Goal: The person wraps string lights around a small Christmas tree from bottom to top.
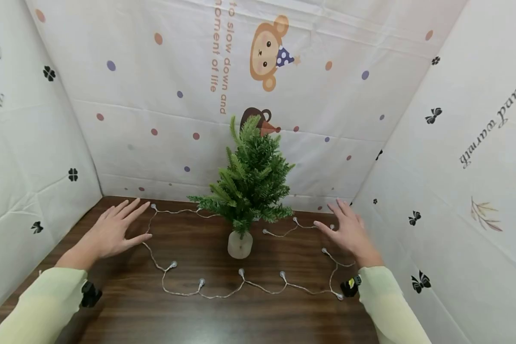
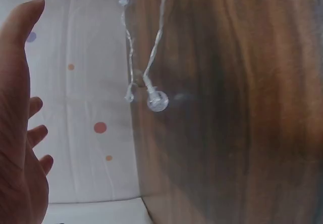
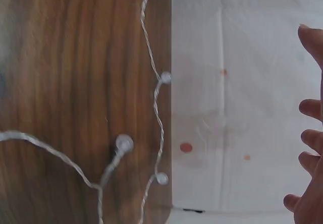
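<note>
A small artificial Christmas tree (image 1: 258, 177) stands upright on a pale round base (image 1: 240, 245) in the middle of the table. Around it lies a string of lights (image 1: 221, 296) with clear round bulbs on a twisted wire. My left hand (image 1: 118, 229) is spread above the string's left side, holding nothing; a bulb (image 2: 158, 101) shows beyond it in the left wrist view. On the other side my right hand (image 1: 346, 227) hovers over the string's right end, fingers extended and apart, also with nothing in it. The right wrist view shows several bulbs (image 3: 124, 143) on the wood.
The dark wooden table (image 1: 215, 325) meets a white printed cloth backdrop (image 1: 155, 86) at its far edge. Cloth walls (image 1: 413, 157) also stand at the left and right. Both wrists carry small black cameras (image 1: 90, 294) strapped over the sleeves.
</note>
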Motion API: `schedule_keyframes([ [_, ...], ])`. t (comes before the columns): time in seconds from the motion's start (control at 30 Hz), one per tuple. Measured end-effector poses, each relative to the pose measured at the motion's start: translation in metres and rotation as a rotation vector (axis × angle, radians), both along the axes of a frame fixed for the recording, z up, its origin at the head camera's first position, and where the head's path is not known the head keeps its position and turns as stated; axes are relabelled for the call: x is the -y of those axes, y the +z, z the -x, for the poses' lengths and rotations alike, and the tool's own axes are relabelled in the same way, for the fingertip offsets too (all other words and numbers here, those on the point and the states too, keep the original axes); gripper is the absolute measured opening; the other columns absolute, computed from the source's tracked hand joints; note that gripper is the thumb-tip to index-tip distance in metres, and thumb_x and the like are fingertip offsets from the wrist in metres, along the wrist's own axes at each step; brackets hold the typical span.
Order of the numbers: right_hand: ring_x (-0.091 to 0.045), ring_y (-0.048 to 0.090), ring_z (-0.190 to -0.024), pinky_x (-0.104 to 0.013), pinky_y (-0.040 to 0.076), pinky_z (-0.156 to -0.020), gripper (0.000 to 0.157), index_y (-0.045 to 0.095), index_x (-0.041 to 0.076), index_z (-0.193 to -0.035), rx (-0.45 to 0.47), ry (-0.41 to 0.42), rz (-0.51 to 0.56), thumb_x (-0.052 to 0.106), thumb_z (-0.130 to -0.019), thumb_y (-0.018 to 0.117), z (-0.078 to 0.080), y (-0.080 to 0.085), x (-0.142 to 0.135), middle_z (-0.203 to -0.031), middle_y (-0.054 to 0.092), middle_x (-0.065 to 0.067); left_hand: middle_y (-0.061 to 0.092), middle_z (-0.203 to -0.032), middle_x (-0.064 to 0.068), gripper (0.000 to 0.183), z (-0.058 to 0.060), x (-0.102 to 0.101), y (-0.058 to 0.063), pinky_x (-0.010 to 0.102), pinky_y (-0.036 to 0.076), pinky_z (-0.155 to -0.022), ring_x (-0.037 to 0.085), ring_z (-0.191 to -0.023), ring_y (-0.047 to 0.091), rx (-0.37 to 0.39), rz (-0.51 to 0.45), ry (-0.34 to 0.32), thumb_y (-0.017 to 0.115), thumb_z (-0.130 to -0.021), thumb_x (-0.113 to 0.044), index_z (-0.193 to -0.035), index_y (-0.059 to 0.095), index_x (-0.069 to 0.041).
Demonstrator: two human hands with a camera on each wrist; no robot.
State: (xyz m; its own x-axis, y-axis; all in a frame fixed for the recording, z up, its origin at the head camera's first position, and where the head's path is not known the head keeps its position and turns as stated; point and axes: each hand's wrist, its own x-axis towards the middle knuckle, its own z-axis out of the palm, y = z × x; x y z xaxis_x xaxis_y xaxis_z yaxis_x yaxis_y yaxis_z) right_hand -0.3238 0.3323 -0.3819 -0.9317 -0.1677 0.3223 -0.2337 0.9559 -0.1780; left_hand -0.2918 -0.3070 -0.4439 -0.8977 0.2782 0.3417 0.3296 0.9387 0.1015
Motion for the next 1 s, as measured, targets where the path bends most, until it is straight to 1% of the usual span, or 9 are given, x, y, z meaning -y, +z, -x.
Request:
schedule_keyframes([
  [0.1, -0.035, 0.015, -0.144, -0.067, 0.014, -0.105, 0.084, 0.033, 0.024, -0.147, -0.006, 0.032, 0.013, 0.073, -0.081, 0.049, -0.004, -0.007, 0.013, -0.158, 0.016, -0.008, 0.025, -0.154, 0.011, 0.089, -0.002, -0.003, -0.004, 0.064, 0.019, -0.105, 0.042, -0.137, 0.026, -0.014, -0.003, -0.036, 0.057, -0.079, -0.068, -0.151, 0.017, -0.033],
  [0.27, -0.032, 0.015, -0.144, -0.065, 0.014, -0.108, 0.083, 0.037, 0.021, -0.145, -0.008, 0.088, 0.051, 0.072, -0.081, 0.049, -0.010, -0.022, 0.037, -0.157, 0.017, -0.005, 0.034, -0.150, 0.013, 0.084, -0.006, -0.006, -0.012, 0.061, 0.027, -0.102, 0.043, -0.133, 0.033, -0.044, -0.030, -0.155, 0.063, -0.081, -0.057, -0.149, 0.028, -0.022],
  [0.37, -0.031, 0.018, -0.144, -0.066, 0.016, -0.107, 0.079, 0.039, 0.023, -0.143, -0.007, 0.120, 0.093, 0.071, -0.082, 0.050, -0.014, -0.031, 0.052, -0.157, 0.018, -0.003, 0.037, -0.148, 0.012, 0.079, -0.008, -0.008, -0.018, 0.059, 0.030, -0.101, 0.044, -0.131, 0.036, -0.035, -0.050, -0.218, 0.066, -0.082, -0.051, -0.147, 0.033, -0.020],
  [0.43, -0.031, 0.021, -0.143, -0.067, 0.019, -0.106, 0.077, 0.040, 0.024, -0.143, -0.009, 0.143, 0.116, 0.070, -0.082, 0.051, -0.016, -0.036, 0.061, -0.157, 0.019, -0.002, 0.039, -0.147, 0.012, 0.076, -0.010, -0.010, -0.022, 0.059, 0.031, -0.100, 0.043, -0.130, 0.037, -0.023, -0.056, -0.242, 0.065, -0.084, -0.049, -0.146, 0.035, -0.020],
  [0.57, -0.030, 0.023, -0.142, -0.066, 0.024, -0.104, 0.075, 0.039, 0.024, -0.143, 0.005, 0.198, 0.143, 0.068, -0.084, 0.050, -0.023, -0.047, 0.079, -0.156, 0.020, -0.001, 0.043, -0.144, 0.014, 0.071, -0.012, -0.012, -0.029, 0.057, 0.032, -0.100, 0.042, -0.130, 0.038, -0.011, -0.065, -0.263, 0.065, -0.085, -0.047, -0.145, 0.037, -0.022],
  [0.7, -0.030, 0.024, -0.142, -0.064, 0.027, -0.104, 0.073, 0.040, 0.025, -0.143, 0.053, 0.259, 0.201, 0.066, -0.084, 0.051, -0.031, -0.055, 0.098, -0.156, 0.021, 0.001, 0.045, -0.142, 0.013, 0.067, -0.015, -0.012, -0.034, 0.056, 0.033, -0.099, 0.040, -0.130, 0.039, 0.024, -0.074, -0.268, 0.064, -0.086, -0.047, -0.144, 0.040, -0.023],
  [0.83, -0.027, 0.028, -0.140, -0.059, 0.033, -0.103, 0.067, 0.043, 0.028, -0.140, 0.090, 0.324, 0.259, 0.064, -0.085, 0.053, -0.039, -0.062, 0.118, -0.155, 0.023, 0.002, 0.047, -0.140, 0.014, 0.063, -0.016, -0.011, -0.039, 0.055, 0.036, -0.099, 0.037, -0.129, 0.042, 0.068, -0.099, -0.281, 0.064, -0.087, -0.045, -0.140, 0.046, -0.017],
  [0.9, -0.025, 0.030, -0.139, -0.055, 0.037, -0.102, 0.064, 0.043, 0.031, -0.139, 0.102, 0.356, 0.275, 0.063, -0.085, 0.054, -0.042, -0.065, 0.128, -0.155, 0.025, 0.002, 0.048, -0.139, 0.014, 0.061, -0.016, -0.010, -0.040, 0.054, 0.037, -0.098, 0.037, -0.128, 0.042, 0.090, -0.099, -0.284, 0.064, -0.087, -0.043, -0.138, 0.048, -0.013],
  [1.0, -0.023, 0.031, -0.139, -0.052, 0.038, -0.102, 0.063, 0.043, 0.032, -0.139, 0.120, 0.400, 0.277, 0.063, -0.085, 0.053, -0.048, -0.069, 0.143, -0.153, 0.027, 0.001, 0.049, -0.138, 0.014, 0.057, -0.015, -0.008, -0.042, 0.053, 0.039, -0.098, 0.035, -0.128, 0.044, 0.117, -0.091, -0.280, 0.064, -0.088, -0.039, -0.136, 0.051, -0.011],
])
